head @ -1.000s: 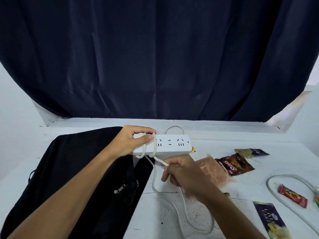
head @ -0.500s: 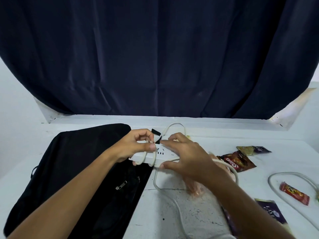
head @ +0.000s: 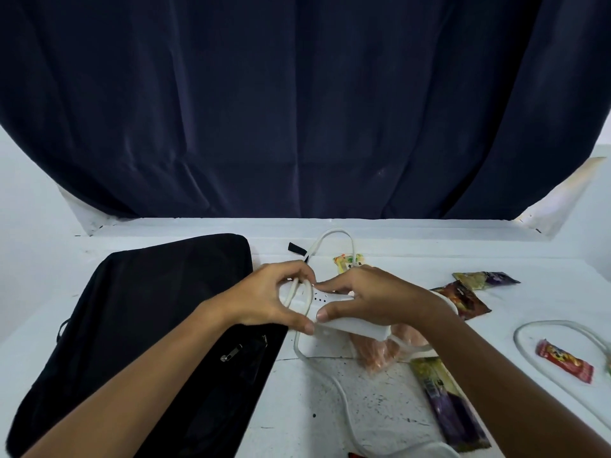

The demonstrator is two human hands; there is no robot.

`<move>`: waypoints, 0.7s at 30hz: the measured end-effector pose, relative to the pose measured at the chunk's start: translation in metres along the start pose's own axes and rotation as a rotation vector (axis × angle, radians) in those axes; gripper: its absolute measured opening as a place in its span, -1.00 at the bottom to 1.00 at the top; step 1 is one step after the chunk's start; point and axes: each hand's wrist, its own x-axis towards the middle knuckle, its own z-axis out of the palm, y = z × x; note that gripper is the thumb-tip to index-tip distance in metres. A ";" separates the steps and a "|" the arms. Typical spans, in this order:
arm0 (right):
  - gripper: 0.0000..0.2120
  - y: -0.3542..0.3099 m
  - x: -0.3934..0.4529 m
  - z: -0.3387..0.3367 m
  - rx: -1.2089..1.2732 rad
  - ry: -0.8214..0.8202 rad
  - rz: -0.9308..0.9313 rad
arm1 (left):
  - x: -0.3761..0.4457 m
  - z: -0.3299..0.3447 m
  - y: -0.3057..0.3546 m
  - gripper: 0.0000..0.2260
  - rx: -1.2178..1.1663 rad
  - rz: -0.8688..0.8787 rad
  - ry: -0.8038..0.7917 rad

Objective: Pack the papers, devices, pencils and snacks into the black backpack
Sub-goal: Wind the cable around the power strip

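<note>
Power strip [head: 334, 312] lay crosswise between both hands, left hand [head: 277, 300] pinching its cord [head: 299, 294] loops, right hand [head: 370, 302] clamping its body, backpack [head: 158, 325] lying leftward.

- The backpack [head: 158, 312] lies plain black, with a silver zip pull; the curtain [head: 297, 110] behind hangs dark navy
- The power strip [head: 344, 320] shows white, dotted with small black socket slots; its cable [head: 334, 371] is white too
- The table [head: 363, 408] reads white, speckled with black flecks
- One snack packet [head: 563, 360] is red with yellow print; another [head: 453, 411] purple and yellow-green; a third [head: 463, 299] dark maroon with red lettering
</note>
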 end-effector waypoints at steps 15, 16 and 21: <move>-0.33 0.019 -0.005 -0.008 0.393 -0.020 -0.039 | -0.004 0.020 0.008 -0.21 0.032 0.062 0.086; -0.37 0.019 -0.005 -0.007 0.419 -0.036 -0.037 | -0.004 0.022 0.010 -0.25 0.066 0.077 0.088; -0.38 0.035 -0.004 -0.008 0.568 -0.097 0.074 | -0.007 0.026 0.015 -0.62 -0.049 0.177 0.142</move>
